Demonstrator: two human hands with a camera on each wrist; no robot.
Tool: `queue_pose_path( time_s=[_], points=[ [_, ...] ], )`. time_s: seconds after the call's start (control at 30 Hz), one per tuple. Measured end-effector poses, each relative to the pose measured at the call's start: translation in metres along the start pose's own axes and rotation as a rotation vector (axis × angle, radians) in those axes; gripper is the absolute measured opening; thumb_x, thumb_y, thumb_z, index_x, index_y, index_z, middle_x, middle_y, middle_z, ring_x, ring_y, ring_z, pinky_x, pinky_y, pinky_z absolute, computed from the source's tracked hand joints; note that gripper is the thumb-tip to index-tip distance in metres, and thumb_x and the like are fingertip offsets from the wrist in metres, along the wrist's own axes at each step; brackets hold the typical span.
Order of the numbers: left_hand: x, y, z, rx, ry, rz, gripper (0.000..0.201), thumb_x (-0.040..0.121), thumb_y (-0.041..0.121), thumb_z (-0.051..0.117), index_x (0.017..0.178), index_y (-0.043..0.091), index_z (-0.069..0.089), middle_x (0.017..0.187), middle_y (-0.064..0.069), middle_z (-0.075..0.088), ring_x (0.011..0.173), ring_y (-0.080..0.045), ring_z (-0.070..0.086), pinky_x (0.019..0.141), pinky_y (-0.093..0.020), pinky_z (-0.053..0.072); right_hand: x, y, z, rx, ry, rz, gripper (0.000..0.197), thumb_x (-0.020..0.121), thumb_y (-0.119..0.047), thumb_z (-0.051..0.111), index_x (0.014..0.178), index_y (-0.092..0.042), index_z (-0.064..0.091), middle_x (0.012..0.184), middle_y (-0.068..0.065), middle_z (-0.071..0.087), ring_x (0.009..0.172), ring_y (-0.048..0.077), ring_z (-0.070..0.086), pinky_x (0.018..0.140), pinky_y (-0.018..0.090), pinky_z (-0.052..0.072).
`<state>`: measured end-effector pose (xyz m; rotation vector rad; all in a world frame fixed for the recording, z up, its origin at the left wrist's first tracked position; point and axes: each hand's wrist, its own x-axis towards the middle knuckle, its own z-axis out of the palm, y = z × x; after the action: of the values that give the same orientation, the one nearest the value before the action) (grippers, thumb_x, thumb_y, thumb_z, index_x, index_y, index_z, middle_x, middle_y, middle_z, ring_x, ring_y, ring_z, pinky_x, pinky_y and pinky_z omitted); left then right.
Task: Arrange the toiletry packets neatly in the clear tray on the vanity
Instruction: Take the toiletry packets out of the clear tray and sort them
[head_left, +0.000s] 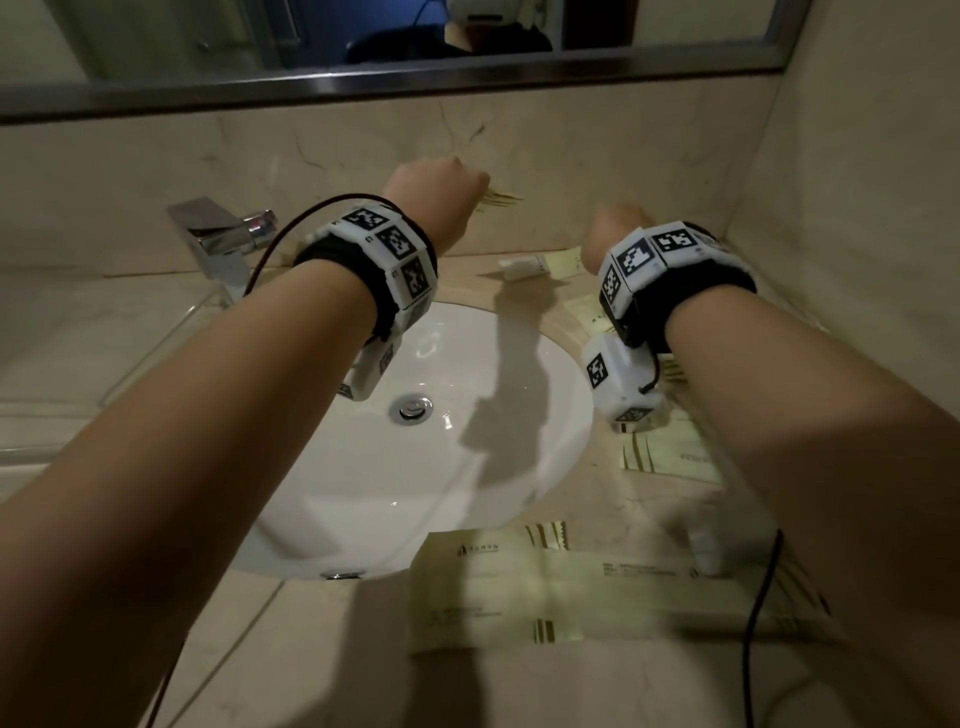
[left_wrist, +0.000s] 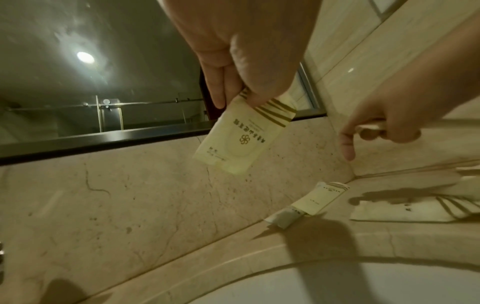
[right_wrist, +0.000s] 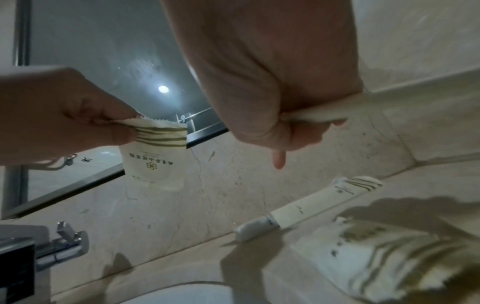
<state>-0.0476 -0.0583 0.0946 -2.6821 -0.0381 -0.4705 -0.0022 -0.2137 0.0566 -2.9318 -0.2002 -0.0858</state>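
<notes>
My left hand (head_left: 441, 189) is raised over the back of the sink and pinches a small cream packet (left_wrist: 240, 135) by its gold-striped end, so the packet hangs down. My right hand (head_left: 610, 234) is to its right, fingers curled round a long thin cream packet (right_wrist: 324, 113). Several more cream packets lie on the vanity: a long one with a white tube end (right_wrist: 309, 205) by the back wall, one at the right (head_left: 670, 452), and large ones at the front (head_left: 493, 587). The clear tray (head_left: 166, 332) stands left of the sink.
The white sink basin (head_left: 415, 467) lies under both arms. A chrome faucet (head_left: 218, 239) stands at the back left, beside the tray. A mirror (head_left: 156, 41) runs above the marble back wall, and a side wall closes the right. A black cable (head_left: 758, 613) hangs at the front right.
</notes>
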Motion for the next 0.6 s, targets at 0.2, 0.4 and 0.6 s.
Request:
queue_pose_path(
  time_s=[0.2,0.4,0.6],
  points=[
    [-0.018,-0.022,-0.019,0.017,0.060,0.061,0.032,0.095,0.000,0.040,0.125,0.003,0.051,0.110,-0.020,0.062,0.098,-0.037,0.061,0.079,-0.040,0.049,-0.015,-0.035,-0.034,0.028,0.214,-0.105,0.030,0.094,-0.004,0.041,0.117,-0.005,0.060,0.131,0.017,0.052,0.124,0.034,0.045,0.104,0.042,0.030],
    [-0.051,-0.058,-0.043,0.084,0.078,0.038,0.031,0.094,0.000,0.042,0.124,0.002,0.051,0.112,-0.021,0.061,0.101,-0.037,0.060,0.079,-0.039,0.046,-0.033,-0.077,-0.048,0.057,0.303,-0.253,0.032,0.096,-0.008,0.039,0.121,-0.011,0.058,0.133,0.014,0.049,0.126,0.032,0.042,0.105,0.041,0.027],
    [-0.088,-0.091,-0.056,0.187,0.040,-0.045,0.026,0.093,-0.001,0.042,0.117,0.000,0.053,0.112,-0.022,0.061,0.101,-0.040,0.059,0.068,-0.037,0.036,-0.063,-0.124,-0.056,0.090,0.379,-0.420,0.032,0.093,-0.007,0.044,0.121,-0.014,0.059,0.131,0.011,0.048,0.125,0.030,0.042,0.105,0.042,0.027]
  ],
)
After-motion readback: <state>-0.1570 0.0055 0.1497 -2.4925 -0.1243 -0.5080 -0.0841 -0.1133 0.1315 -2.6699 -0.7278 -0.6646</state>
